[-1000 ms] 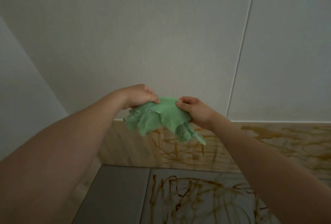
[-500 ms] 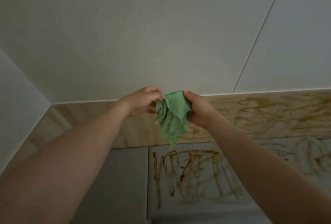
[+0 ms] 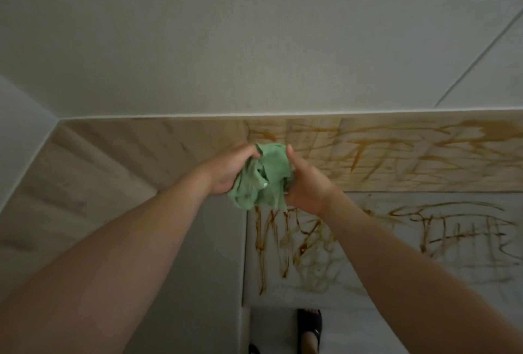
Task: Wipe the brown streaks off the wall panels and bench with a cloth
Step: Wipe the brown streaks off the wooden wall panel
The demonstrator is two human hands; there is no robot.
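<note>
Cloth [image 3: 264,181], green, bunched in the air, my left hand [image 3: 229,169] and right hand [image 3: 305,183] each gripping one side. Brown streaks [image 3: 368,152] cover the far wood panel [image 3: 158,141] at right and the near grey bench [image 3: 220,268]; wiping, I judge, not yet started.

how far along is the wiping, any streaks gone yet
Done: nothing certain; the left grey panel shows no streaks, but whether it was wiped I cannot tell. In hand: left hand and right hand bunch the green cloth. Left: brown streaks across the wooden surface and the right grey panel.
</note>
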